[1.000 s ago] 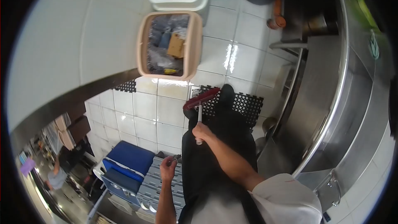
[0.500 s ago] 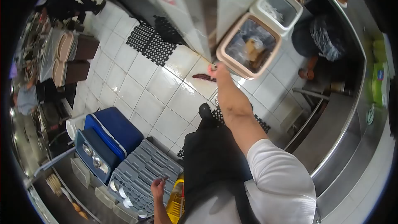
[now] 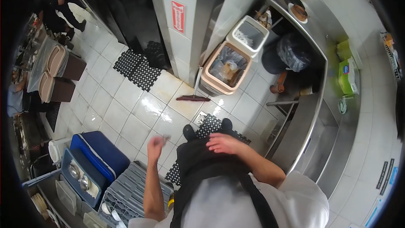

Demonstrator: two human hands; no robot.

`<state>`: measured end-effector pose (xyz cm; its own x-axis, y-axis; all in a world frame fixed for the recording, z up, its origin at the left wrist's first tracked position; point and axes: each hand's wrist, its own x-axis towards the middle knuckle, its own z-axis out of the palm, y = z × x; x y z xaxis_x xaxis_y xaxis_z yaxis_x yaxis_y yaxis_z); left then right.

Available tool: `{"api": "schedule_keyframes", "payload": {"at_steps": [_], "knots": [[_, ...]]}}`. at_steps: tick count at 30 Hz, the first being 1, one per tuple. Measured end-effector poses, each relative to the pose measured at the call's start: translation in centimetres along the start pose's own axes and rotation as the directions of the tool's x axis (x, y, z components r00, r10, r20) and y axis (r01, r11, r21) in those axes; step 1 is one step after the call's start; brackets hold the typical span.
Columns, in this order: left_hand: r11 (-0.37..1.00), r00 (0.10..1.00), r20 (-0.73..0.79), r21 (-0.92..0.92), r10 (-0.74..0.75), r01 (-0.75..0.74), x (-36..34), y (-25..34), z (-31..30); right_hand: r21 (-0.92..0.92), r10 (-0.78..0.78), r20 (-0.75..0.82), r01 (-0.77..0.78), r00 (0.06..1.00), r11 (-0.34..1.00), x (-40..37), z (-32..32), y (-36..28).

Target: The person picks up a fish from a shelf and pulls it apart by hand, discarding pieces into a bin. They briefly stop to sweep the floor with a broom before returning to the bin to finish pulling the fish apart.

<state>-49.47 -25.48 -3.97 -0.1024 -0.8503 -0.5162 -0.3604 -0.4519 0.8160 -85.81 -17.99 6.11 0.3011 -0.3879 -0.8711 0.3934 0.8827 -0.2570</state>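
The left hand has its fingers curled on a small item, too blurred to name, where a light, steady pinch should serve. The right hand, fingers loosely open and seemingly empty, is by the black apron. The broom stands head-down on the tiled floor beside the beige bin; a well-seated head and supported handle would best keep it from slipping.

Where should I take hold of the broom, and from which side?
Probably high on the handle, coming from the open floor side: the broom stands head down, its slim handle rising close beside the tan bin, near the wall.
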Motion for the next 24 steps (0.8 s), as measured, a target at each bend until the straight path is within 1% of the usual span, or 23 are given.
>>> {"api": "schedule_keyframes", "payload": {"at_steps": [1, 2, 3, 4, 5, 6, 7, 8, 9, 10, 12, 13, 14, 16, 18, 20, 21, 22, 23, 24], "knots": [[0.97, 0.98, 0.081, -0.175, 0.183, -0.166, 1.4, 5.0, 1.5, -0.061, -0.143, -0.069, 0.139, 0.987, 0.988, -2.2, -0.4, -0.4], [0.961, 0.962, 0.105, -0.149, 0.252, -0.235, 2.2, 9.6, 2.8, -0.017, -0.268, -0.127, 0.268, 0.955, 0.963, -3.8, -1.2, -1.0], [0.93, 0.936, 0.142, -0.234, 0.321, -0.283, 1.2, 15.7, 4.6, -0.069, -0.385, -0.184, 0.379, 0.904, 0.923, -5.3, -1.7, -1.9], [0.892, 0.902, 0.176, -0.312, 0.393, -0.328, -0.7, 21.2, 6.1, -0.123, -0.515, -0.175, 0.501, 0.839, 0.857, -7.3, -1.8, -3.2], [0.889, 0.894, 0.188, -0.307, 0.406, -0.339, -2.2, 24.4, 7.3, -0.139, -0.614, -0.148, 0.599, 0.775, 0.789, -9.6, -1.0, -4.8], [0.821, 0.815, 0.246, -0.4, 0.525, -0.408, -3.3, 27.4, 9.0, -0.153, -0.713, -0.131, 0.697, 0.689, 0.701, -12.3, -0.4, -6.3], [0.741, 0.714, 0.299, -0.499, 0.634, -0.449, -4.5, 30.0, 10.9, -0.147, -0.732, -0.159, 0.717, 0.662, 0.681, -14.6, -0.1, -7.1], [0.735, 0.688, 0.329, -0.508, 0.647, -0.449, -5.7, 32.1, 12.6, -0.08, -0.783, -0.062, 0.779, 0.618, 0.621, -16.7, 0.1, -7.7], [0.697, 0.647, 0.319, -0.525, 0.693, -0.489, -7.1, 33.7, 14.3, -0.01, -0.825, 0.038, 0.826, 0.564, 0.564, -18.6, -0.1, -8.0], [0.658, 0.608, 0.302, -0.538, 0.734, -0.527, -8.3, 34.9, 15.9, -0.009, -0.834, 0.019, 0.835, 0.551, 0.551, -20.3, -0.7, -7.9], [0.644, 0.577, 0.318, -0.543, 0.752, -0.539, -9.9, 36.7, 19.3, -0.091, -0.909, 0.113, 0.915, 0.402, 0.393, -23.1, -2.3, -8.0], [0.626, 0.563, 0.304, -0.541, 0.769, -0.562, -10.7, 37.5, 21.1, -0.047, -0.935, 0.077, 0.938, 0.346, 0.343, -24.5, -3.2, -8.1], [0.609, 0.551, 0.289, -0.538, 0.783, -0.583, -11.6, 38.3, 22.7, -0.04, -0.937, 0.075, 0.94, 0.341, 0.339, -25.4, -4.4, -8.0], [0.598, 0.548, 0.272, -0.533, 0.791, -0.598, -13.3, 39.9, 26.2, -0.101, -0.975, 0.062, 0.973, 0.213, 0.206, -27.7, -7.5, -8.5], [0.559, 0.521, 0.243, -0.545, 0.819, -0.625, -15.4, 41.5, 29.1, -0.067, -0.975, 0.047, 0.974, 0.218, 0.215, -30.6, -9.8, -8.7], [0.504, 0.472, 0.209, -0.537, 0.857, -0.677, -17.6, 43.9, 31.4, -0.056, -0.994, 0.106, 0.998, 0.014, 0.009, -33.6, -11.5, -9.9], [0.439, 0.413, 0.19, -0.597, 0.891, -0.671, -19.2, 45.5, 32.3, -0.069, -0.99, 0.131, 0.995, -0.06, -0.069, -35.6, -12.3, -10.3], [0.375, 0.352, 0.173, -0.655, 0.92, -0.657, -20.6, 47.3, 33.3, -0.223, -0.942, 0.234, 0.93, -0.241, -0.293, -37.9, -13.2, -11.0], [0.194, 0.19, 0.098, -0.777, 0.977, -0.598, -21.6, 49.2, 34.7, -0.246, -0.896, 0.307, 0.883, -0.321, -0.401, -40.9, -13.4, -11.3], [0.015, 0.041, -0.006, -0.869, 0.999, -0.494, -23.0, 51.0, 36.1, -0.066, -0.862, 0.258, 0.882, -0.436, -0.466, -41.9, -13.3, -11.0]]}}
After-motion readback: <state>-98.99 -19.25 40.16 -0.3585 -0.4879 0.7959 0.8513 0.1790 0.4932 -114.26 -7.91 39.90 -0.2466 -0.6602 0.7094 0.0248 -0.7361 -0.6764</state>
